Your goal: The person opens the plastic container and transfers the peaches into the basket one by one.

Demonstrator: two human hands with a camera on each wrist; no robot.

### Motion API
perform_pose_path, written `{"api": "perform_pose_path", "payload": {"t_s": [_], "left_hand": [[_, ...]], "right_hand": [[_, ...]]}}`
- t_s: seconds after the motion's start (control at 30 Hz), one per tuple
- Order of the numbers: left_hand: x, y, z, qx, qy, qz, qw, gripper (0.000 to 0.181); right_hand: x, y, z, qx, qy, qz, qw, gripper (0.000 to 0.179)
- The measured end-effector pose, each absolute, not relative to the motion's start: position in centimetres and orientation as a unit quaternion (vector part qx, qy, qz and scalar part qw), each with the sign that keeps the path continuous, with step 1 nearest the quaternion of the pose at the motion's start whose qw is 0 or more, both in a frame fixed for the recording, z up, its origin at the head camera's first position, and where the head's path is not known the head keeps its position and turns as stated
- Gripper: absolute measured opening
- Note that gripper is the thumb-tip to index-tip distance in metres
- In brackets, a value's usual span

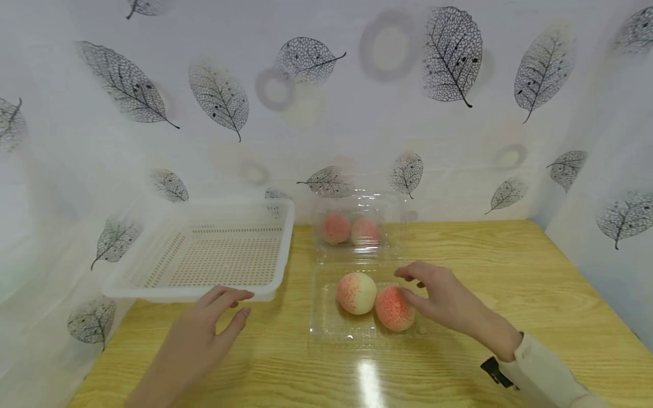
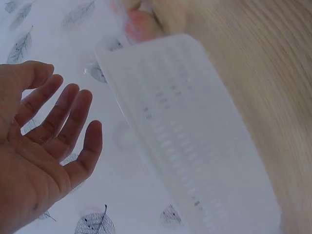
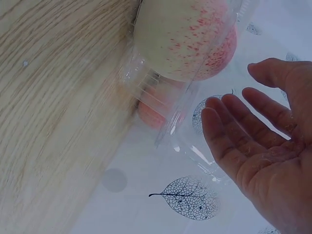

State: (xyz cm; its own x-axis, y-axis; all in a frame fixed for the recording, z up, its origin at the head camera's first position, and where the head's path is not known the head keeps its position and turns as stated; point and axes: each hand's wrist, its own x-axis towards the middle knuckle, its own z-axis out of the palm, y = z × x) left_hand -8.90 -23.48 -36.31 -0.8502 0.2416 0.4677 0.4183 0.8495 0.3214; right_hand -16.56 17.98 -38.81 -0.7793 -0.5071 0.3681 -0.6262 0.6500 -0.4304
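My right hand (image 1: 444, 294) hovers at the right of a clear plastic container (image 1: 326, 326), fingers loosely bent. Its thumb overlaps the edge of a pink peach (image 1: 394, 309) in the head view, but the right wrist view shows the palm with nothing in it. Left of that peach, a half-pale, half-pink peach (image 1: 356, 293) lies in the same tray. Two more peaches, one left (image 1: 336, 228) and one right (image 1: 365, 232), sit behind clear plastic farther back. Near the front rim of a white basket (image 1: 189, 292) is my left hand (image 1: 204, 334), relaxed and holding nothing.
The basket's perforated floor (image 1: 224, 260) shows no contents. Everything stands on a wood-grain table (image 1: 484, 255). A whitish curtain (image 1: 347, 130) printed with dark leaves encloses the back and sides. A black strap (image 1: 495, 371) hangs by the right sleeve.
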Motion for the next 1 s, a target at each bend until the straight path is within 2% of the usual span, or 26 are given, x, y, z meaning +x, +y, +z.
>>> {"api": "perform_pose_path", "payload": {"t_s": [0.33,0.5,1.0], "left_hand": [[-9.9,-27.0,-36.4,-0.188,-0.918,-0.169,0.305,0.033],[-10.3,-28.2,-36.9,-0.18,-0.919,-0.169,0.307,0.033],[-11.1,-30.3,-38.5,-0.179,-0.925,-0.131,0.308,0.031]], "right_hand": [[-15.8,17.8,-38.9,0.39,-0.881,0.246,0.109,0.02],[-15.9,17.4,-38.9,0.401,-0.88,0.226,0.119,0.023],[-16.1,16.3,-38.5,0.413,-0.895,0.154,0.072,0.033]]}}
